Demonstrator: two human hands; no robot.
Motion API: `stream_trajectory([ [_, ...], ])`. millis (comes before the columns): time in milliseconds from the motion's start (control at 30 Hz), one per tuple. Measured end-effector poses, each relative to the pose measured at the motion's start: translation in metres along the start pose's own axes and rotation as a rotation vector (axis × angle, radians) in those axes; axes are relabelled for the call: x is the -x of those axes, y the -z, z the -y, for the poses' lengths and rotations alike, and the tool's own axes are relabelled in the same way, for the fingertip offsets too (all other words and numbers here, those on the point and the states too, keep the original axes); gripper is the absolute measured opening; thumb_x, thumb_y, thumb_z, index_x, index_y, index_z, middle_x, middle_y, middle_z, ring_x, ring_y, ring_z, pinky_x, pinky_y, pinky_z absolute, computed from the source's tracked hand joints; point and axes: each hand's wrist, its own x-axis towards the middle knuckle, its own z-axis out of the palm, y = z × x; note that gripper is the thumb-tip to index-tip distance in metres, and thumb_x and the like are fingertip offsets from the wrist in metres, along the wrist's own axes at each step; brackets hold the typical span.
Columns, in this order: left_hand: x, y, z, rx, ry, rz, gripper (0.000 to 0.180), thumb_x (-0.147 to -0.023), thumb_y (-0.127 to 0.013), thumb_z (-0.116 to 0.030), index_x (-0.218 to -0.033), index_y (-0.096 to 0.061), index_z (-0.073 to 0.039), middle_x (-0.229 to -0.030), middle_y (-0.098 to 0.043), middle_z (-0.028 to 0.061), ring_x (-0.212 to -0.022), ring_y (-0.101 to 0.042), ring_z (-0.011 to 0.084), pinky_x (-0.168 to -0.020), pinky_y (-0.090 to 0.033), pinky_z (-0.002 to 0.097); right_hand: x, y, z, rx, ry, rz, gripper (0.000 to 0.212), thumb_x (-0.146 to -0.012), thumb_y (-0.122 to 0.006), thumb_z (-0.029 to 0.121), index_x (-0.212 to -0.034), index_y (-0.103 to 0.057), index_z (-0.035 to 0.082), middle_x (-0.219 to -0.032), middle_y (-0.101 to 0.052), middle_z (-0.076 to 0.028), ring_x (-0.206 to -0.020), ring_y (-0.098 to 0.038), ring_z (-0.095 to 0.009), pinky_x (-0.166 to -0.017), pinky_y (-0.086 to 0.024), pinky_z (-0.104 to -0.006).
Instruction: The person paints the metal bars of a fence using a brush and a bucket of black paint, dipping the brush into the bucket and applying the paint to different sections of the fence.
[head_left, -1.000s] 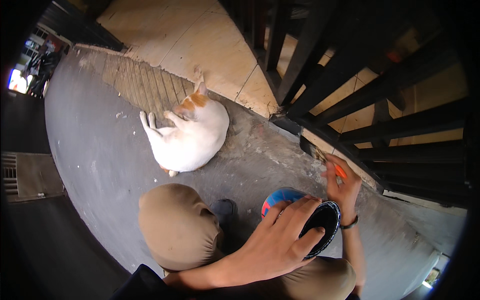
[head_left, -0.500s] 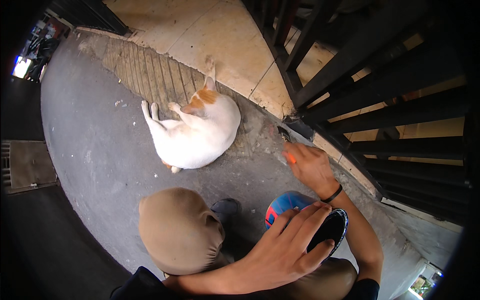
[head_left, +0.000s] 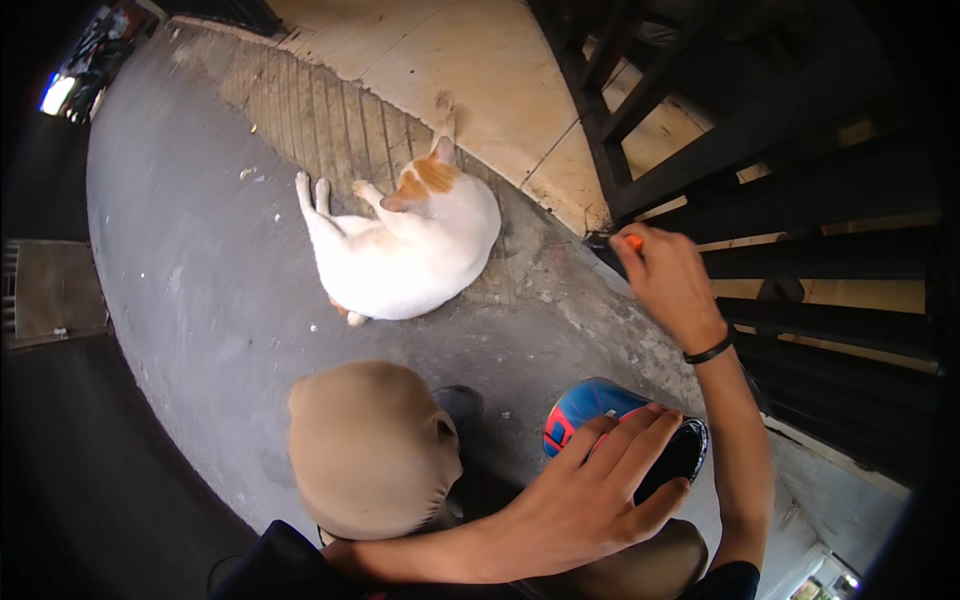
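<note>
My left hand [head_left: 590, 490] is wrapped over the side and rim of a blue and red paint can [head_left: 590, 410]. The can leans, its mouth turned to the right, and the inside is black. My right hand [head_left: 668, 285] is closed on a paintbrush, of which only the orange handle [head_left: 634, 243] shows between the fingers. This hand is at the lower corner of a black slatted gate [head_left: 790, 265]; the brush's bristles are hidden now. A white and orange cat [head_left: 410, 250] lies curled on the ground ahead of my knees.
A beige tiled ledge [head_left: 470, 60] runs behind the cat, with a ridged concrete strip [head_left: 320, 110] along it. Grey concrete floor [head_left: 190, 220] spreads to the left. My bent knee [head_left: 370, 450] and a dark shoe [head_left: 458, 402] are below the cat.
My right hand has moved up and to the right with the paintbrush, closer against the gate. My left hand stays on the can. The view has shifted slightly; the cat keeps its pose.
</note>
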Motion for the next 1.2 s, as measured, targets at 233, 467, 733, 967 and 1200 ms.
stream_trajectory([
  [233,0.0,0.002,0.001,0.01,0.006,-0.028,0.035,-0.084,-0.084,-0.022,-0.105,-0.059,-0.007,-0.15,-0.055,0.0332,-0.135,-0.061,0.0468,-0.099,-0.054,0.0513,-0.014,-0.005,0.005,-0.066,-0.032,0.064,0.027,-0.105,-0.067,0.021,-0.092,-0.068,-0.002,-0.083,-0.07,-0.026,-0.082,-0.069,-0.048,-0.071,-0.055,-0.0513],
  [467,0.001,0.005,0.002,-0.027,-0.014,-0.033,0.03,-0.09,-0.079,-0.022,-0.107,-0.06,-0.006,-0.148,-0.057,0.0332,-0.134,-0.062,0.0468,-0.1,-0.054,0.0527,-0.012,-0.011,0.007,-0.072,-0.02,0.037,0.026,-0.105,-0.066,0.021,-0.093,-0.068,-0.002,-0.086,-0.071,-0.025,-0.082,-0.069,-0.047,-0.07,-0.054,-0.0521],
  [733,0.003,0.009,-0.001,-0.012,-0.012,-0.029,0.026,-0.092,-0.075,-0.019,-0.11,-0.062,-0.005,-0.149,-0.056,0.0345,-0.134,-0.061,0.0479,-0.1,-0.054,0.0522,0.033,-0.023,0.002,0.114,0.181,-0.029,0.017,-0.105,-0.067,0.022,-0.105,-0.07,0.005,-0.098,-0.074,-0.015,-0.079,-0.075,-0.035,-0.07,-0.061,-0.0422],
  [967,0.006,0.009,0.001,-0.012,-0.015,-0.006,0.03,-0.089,-0.081,-0.022,-0.109,-0.062,-0.009,-0.151,-0.054,0.0347,-0.135,-0.061,0.0482,-0.099,-0.054,0.0514,0.052,-0.045,0.022,0.422,0.352,0.17,0.021,-0.103,-0.069,0.022,-0.112,-0.068,0.003,-0.086,-0.064,-0.008,-0.073,-0.074,-0.023,-0.062,-0.059,-0.0358],
  [1200,0.007,0.007,-0.001,0.064,-0.006,-0.078,0.052,-0.085,-0.086,-0.018,-0.126,-0.054,-0.012,-0.153,-0.05,0.0353,-0.136,-0.059,0.0512,-0.099,-0.054,0.0537,0.069,-0.057,0.014,0.616,0.474,0.193,0.023,-0.1,-0.069,0.021,-0.112,-0.066,0.002,-0.088,-0.062,-0.005,-0.074,-0.07,-0.017,-0.065,-0.058,-0.0298],
])
